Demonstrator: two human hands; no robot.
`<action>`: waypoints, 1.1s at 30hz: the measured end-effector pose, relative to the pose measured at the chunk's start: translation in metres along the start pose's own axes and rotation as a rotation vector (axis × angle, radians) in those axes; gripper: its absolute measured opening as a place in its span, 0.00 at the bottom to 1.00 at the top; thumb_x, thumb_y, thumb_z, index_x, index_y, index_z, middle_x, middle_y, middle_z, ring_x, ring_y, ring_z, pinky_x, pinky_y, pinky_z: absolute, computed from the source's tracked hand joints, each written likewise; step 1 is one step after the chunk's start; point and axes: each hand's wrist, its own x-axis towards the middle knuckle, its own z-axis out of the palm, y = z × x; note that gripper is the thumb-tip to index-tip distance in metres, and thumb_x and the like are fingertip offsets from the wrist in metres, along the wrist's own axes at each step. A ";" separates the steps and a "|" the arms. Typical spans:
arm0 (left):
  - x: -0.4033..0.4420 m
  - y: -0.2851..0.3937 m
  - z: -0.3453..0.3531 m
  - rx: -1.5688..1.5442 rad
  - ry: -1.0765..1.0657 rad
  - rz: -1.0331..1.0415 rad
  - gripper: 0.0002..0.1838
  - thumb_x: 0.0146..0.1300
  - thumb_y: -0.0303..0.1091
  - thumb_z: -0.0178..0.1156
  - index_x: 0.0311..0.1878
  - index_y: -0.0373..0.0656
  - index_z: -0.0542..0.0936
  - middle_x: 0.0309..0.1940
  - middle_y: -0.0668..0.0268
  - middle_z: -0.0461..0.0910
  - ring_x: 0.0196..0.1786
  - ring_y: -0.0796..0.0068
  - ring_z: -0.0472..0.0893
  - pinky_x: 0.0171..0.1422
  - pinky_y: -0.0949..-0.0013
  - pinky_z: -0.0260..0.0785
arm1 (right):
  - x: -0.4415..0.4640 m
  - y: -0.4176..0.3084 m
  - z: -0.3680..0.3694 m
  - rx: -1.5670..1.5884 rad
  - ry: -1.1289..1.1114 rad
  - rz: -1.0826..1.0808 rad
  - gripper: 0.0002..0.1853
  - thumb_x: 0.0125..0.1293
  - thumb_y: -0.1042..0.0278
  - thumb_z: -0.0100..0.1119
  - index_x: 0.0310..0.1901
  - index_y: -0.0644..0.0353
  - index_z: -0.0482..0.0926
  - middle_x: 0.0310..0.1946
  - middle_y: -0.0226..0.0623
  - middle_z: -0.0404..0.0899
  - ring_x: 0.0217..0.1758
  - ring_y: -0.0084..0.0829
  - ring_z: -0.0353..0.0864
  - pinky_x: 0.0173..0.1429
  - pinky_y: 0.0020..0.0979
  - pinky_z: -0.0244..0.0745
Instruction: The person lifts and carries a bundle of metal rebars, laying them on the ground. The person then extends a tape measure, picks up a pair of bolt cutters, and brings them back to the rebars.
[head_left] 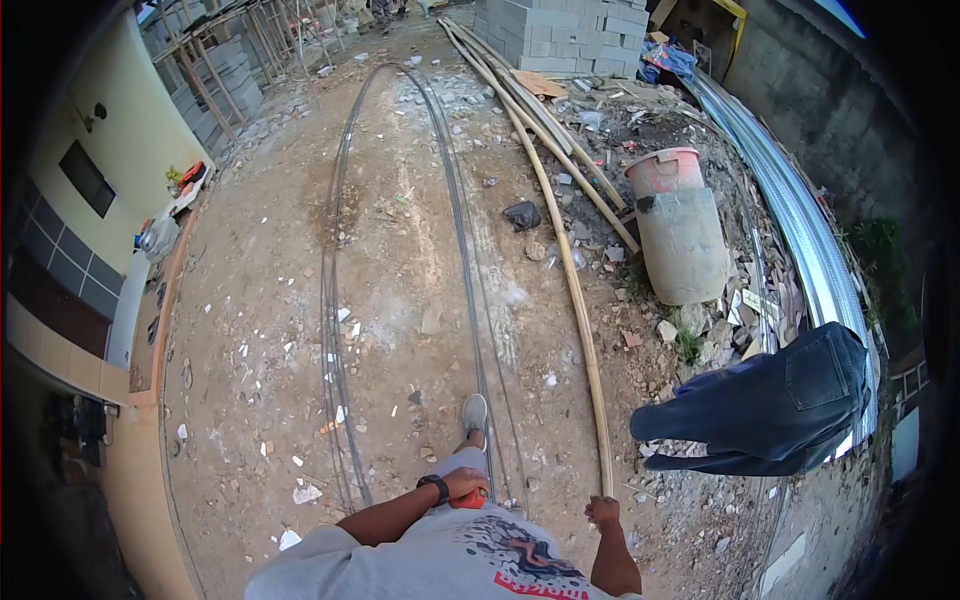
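Note:
My left hand (466, 481), with a dark watch on its wrist, is closed around a small red-orange object (468, 499) in front of my shirt. Its exact kind is mostly hidden by the fingers. Lower right, my right hand (602, 511) has its fingers curled, and whatever is in them, if anything, is hidden. It overlaps the near end of a long bamboo pole (578, 310) on the ground; I cannot tell whether they touch. One grey shoe (475, 412) shows ahead of me, beside long bent dark metal rods (465, 235).
Right of the pole stand a worn plastic barrel (685, 240) and dark jeans (790, 405) draped over shiny metal sheets (785, 170). Grey blocks (560, 35) are stacked at the back. More bamboo poles (560, 135) and rubble lie nearby. A house wall (130, 120) borders the left.

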 end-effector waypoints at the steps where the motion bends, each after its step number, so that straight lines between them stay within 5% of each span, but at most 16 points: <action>1: 0.019 -0.004 -0.021 -0.057 0.016 -0.045 0.17 0.63 0.48 0.54 0.38 0.45 0.83 0.37 0.59 0.83 0.41 0.63 0.80 0.49 0.66 0.69 | 0.012 -0.019 0.013 -0.028 -0.006 -0.010 0.08 0.63 0.64 0.58 0.34 0.60 0.75 0.23 0.37 0.78 0.21 0.30 0.78 0.20 0.30 0.68; 8: 0.092 0.006 -0.217 -0.392 0.219 -0.342 0.16 0.63 0.44 0.58 0.39 0.40 0.83 0.33 0.66 0.83 0.39 0.74 0.79 0.46 0.70 0.69 | 0.056 -0.149 0.113 -0.364 -0.185 0.135 0.13 0.62 0.59 0.62 0.33 0.63 0.77 0.23 0.36 0.79 0.22 0.30 0.79 0.24 0.32 0.70; 10: 0.097 0.009 -0.272 -0.476 0.276 -0.379 0.14 0.63 0.42 0.59 0.40 0.40 0.83 0.38 0.68 0.82 0.40 0.78 0.79 0.47 0.73 0.70 | 0.083 -0.193 0.131 -0.490 -0.226 -0.009 0.15 0.62 0.58 0.63 0.32 0.64 0.77 0.24 0.36 0.79 0.23 0.29 0.78 0.26 0.32 0.70; 13: 0.122 -0.012 -0.324 -0.755 0.434 -0.232 0.14 0.63 0.40 0.58 0.41 0.39 0.82 0.39 0.67 0.82 0.41 0.78 0.78 0.46 0.74 0.70 | 0.091 -0.281 0.159 -0.285 -0.113 -0.185 0.14 0.61 0.59 0.64 0.32 0.64 0.78 0.24 0.36 0.79 0.22 0.26 0.77 0.24 0.28 0.69; 20: 0.213 0.016 -0.415 -1.024 0.408 -0.300 0.14 0.62 0.37 0.56 0.44 0.37 0.81 0.42 0.64 0.81 0.44 0.73 0.80 0.49 0.70 0.72 | 0.150 -0.420 0.206 -0.395 -0.092 -0.378 0.11 0.60 0.63 0.63 0.30 0.64 0.79 0.23 0.36 0.80 0.23 0.27 0.78 0.27 0.29 0.72; 27: 0.364 0.017 -0.509 -0.967 0.446 -0.288 0.14 0.61 0.37 0.56 0.42 0.35 0.82 0.40 0.63 0.81 0.43 0.75 0.78 0.54 0.72 0.67 | 0.284 -0.525 0.205 -0.408 -0.134 -0.080 0.11 0.62 0.65 0.63 0.33 0.66 0.78 0.22 0.38 0.79 0.20 0.31 0.77 0.21 0.31 0.70; 31: 0.440 0.032 -0.595 -0.852 0.369 -0.355 0.15 0.61 0.39 0.55 0.46 0.39 0.80 0.38 0.62 0.81 0.37 0.75 0.79 0.41 0.72 0.72 | 0.356 -0.649 0.200 -0.457 -0.121 0.048 0.13 0.62 0.62 0.62 0.36 0.66 0.79 0.22 0.38 0.80 0.21 0.32 0.80 0.25 0.33 0.75; 33: 0.466 0.067 -0.647 -0.977 0.336 -0.364 0.16 0.61 0.40 0.54 0.46 0.39 0.79 0.36 0.61 0.81 0.34 0.73 0.80 0.38 0.70 0.73 | 0.399 -0.716 0.199 -0.865 -0.188 -0.494 0.14 0.61 0.59 0.61 0.34 0.65 0.81 0.23 0.38 0.82 0.23 0.31 0.81 0.31 0.34 0.76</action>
